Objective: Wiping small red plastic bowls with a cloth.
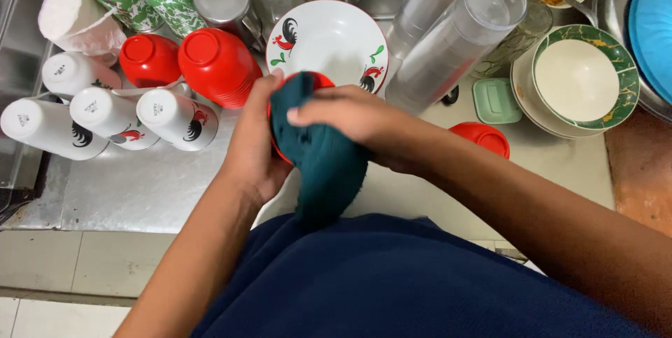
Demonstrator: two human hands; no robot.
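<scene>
White rooster plate [329,37] stands behind; red cups [217,65] and white mugs [175,117] lie left.

both hands [308,135] wipe red cup [316,80] (teal cloth [325,163]).

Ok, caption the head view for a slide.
Left hand holds a red cup while right hand presses a teal cloth on it.

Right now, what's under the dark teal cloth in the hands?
A red plastic cup shows only as a rim above the dark teal cloth, held by the left hand; the right hand presses the cloth on it. The rest is covered.
</scene>
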